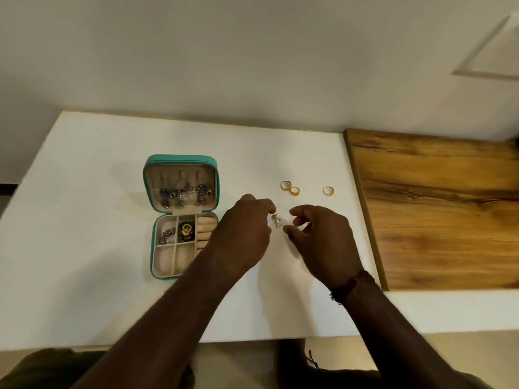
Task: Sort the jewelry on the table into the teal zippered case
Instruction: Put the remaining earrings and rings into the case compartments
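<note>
The left hand [247, 226] pinches the top of a tiny silver earring [278, 220] just above the white table [98, 276], right of the open teal case [181, 216], the right hand [320, 234] waits open beside it, and it looks light, thin and easy to drop.

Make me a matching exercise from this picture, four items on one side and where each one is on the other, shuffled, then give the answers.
Items
1. Three gold rings
2. Small silver triangular earring
3. Round green and gold ornament
4. Blue beaded dangling earrings

Places
A. Hanging in the open lid of the teal zippered case
B. Bare on the white table, beyond both hands
C. Pinched by the left hand
D. In a tray compartment

Pairs: 1-B, 2-C, 3-D, 4-A
</note>
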